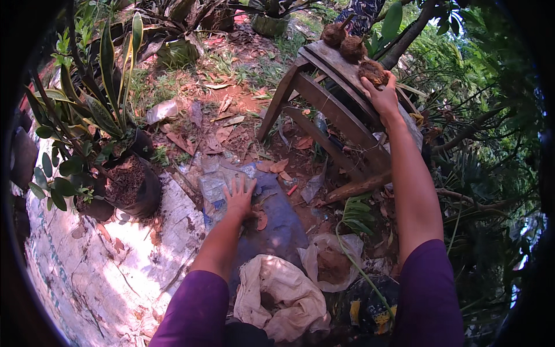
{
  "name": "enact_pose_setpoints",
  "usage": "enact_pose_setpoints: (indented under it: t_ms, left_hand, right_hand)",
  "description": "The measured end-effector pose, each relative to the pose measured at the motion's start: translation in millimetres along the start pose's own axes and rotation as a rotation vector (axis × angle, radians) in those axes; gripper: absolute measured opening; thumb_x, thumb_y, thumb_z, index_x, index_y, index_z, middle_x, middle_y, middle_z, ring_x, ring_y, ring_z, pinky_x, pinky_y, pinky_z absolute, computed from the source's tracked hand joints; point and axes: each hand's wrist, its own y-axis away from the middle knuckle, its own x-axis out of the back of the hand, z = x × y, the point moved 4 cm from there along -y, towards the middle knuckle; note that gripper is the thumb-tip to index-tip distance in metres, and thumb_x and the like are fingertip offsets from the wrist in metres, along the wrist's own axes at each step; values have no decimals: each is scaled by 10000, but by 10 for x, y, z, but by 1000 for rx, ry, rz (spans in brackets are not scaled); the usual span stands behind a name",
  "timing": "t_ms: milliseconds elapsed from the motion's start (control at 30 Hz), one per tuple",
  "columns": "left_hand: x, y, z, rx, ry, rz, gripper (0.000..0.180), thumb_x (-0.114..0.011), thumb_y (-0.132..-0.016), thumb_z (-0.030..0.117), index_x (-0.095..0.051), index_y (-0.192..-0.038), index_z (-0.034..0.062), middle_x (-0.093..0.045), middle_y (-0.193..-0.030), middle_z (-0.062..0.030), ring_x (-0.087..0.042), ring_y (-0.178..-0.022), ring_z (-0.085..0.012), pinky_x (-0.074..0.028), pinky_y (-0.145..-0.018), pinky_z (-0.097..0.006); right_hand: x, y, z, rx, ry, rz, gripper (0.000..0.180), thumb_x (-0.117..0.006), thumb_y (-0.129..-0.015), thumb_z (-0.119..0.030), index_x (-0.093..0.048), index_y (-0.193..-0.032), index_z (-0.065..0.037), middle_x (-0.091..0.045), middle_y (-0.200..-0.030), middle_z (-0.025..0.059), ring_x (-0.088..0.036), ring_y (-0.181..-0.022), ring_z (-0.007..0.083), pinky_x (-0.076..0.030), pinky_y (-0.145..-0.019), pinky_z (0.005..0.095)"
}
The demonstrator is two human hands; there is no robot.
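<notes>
My right hand (pixel 383 99) is stretched out to the far right with its fingers closed round a brown fibrous ball (pixel 373 72) at the top of a wooden bench (pixel 347 113). Two similar brown balls (pixel 351 48) sit side by side at the bench's far end; a short stalk sticks up from one. Low over a blue sheet (pixel 276 211) on the ground, my left hand (pixel 238 199) has its fingers spread and nothing in it. Whether its palm presses on the sheet I cannot tell.
Potted plants in black bags (pixel 136 188) stand at the left on a pale sheet (pixel 139 248). Close in front of me are an open whitish sack (pixel 277 295) and a clear plastic bag (pixel 335 263) with brown material. Branches and leaves (pixel 480 150) crowd the right.
</notes>
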Motion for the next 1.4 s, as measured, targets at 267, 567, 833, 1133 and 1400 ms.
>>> enact_pose_setpoints:
  t_ms: [267,567,833,1133,1400]
  left_hand:
    - [-10,-286,-20,147,0,-297,1387,-924,-645,463,62,-1619,408,256,-1674,-127,219,-1535,-401,39,-1156,-724]
    - [-271,-429,-155,107,14,-287,1426,-933,-626,474,94,-1613,402,332,-1635,-167,271,-1504,-448,43,-1114,-770]
    - [-116,-333,-94,91,118,-271,1257,-825,-753,264,75,-1618,410,296,-1655,-153,269,-1510,-435,92,-1119,-751]
    - [-106,-322,-95,83,89,-226,1312,-883,-684,338,31,-1625,398,255,-1670,-153,244,-1521,-428,82,-1129,-745]
    - [-211,346,257,104,-1,225,1010,-828,-762,279,-263,-1599,286,-113,-1705,-61,-90,-1570,-316,-115,-1183,-678]
  right_hand:
    - [-153,-113,-121,-120,241,267,807,-837,-780,-427,-372,-1369,-131,-628,-1263,239,-615,-1181,404,-469,-1014,476]
    - [-22,-790,-465,346,316,614,603,-704,-890,-258,-486,-1419,-67,-600,-1135,351,-614,-1077,486,-486,-953,525]
    - [-362,-864,133,91,413,43,798,-706,-896,-388,-290,-1553,-210,-440,-1393,390,-489,-1286,512,-395,-1125,505]
    - [-155,-275,-44,48,184,-86,949,-726,-898,-416,-109,-1620,-386,-236,-1548,355,-350,-1435,493,-348,-1175,501]
    - [-37,2476,-251,218,-81,75,790,-732,-834,-137,-342,-1520,-128,-465,-1348,179,-515,-1227,330,-429,-1045,452]
